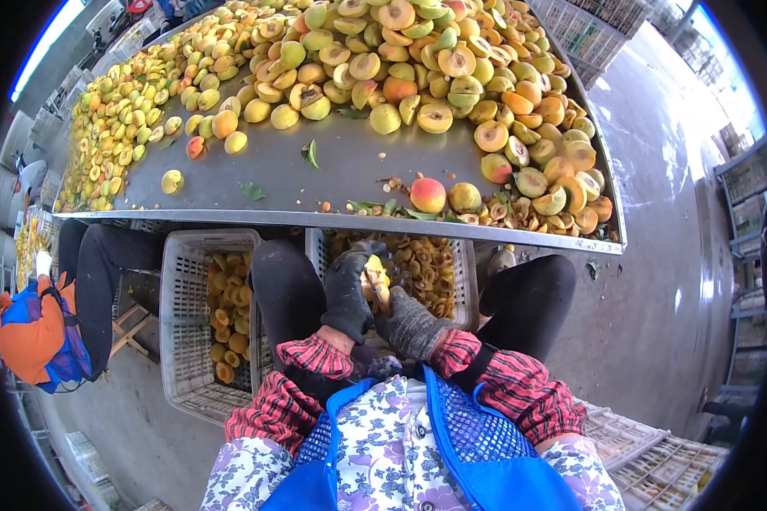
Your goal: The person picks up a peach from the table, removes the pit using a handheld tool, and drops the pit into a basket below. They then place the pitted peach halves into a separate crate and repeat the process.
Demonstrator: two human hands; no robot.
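My left hand (348, 294), in a dark glove, is closed around a yellow-fleshed peach (374, 274) between my knees. Up against the fruit is my right hand (413, 328), in a grey knitted glove with its fingers curled. A short tan shape shows at the right fingertips; I cannot tell whether it is a tool handle or a bare finger. Below both hands, a white crate (464, 285) holds many cut peach pieces (426, 264). On the metal table (256, 157) in front lie heaps of halved peaches (456, 61), some with pits showing.
To the left of my legs stands a white crate (179, 319) partly filled with peach halves. A person in an orange and blue top (38, 336) sits at the far left. Stacked crates (592, 38) stand behind the table, with more crates (656, 451) at lower right.
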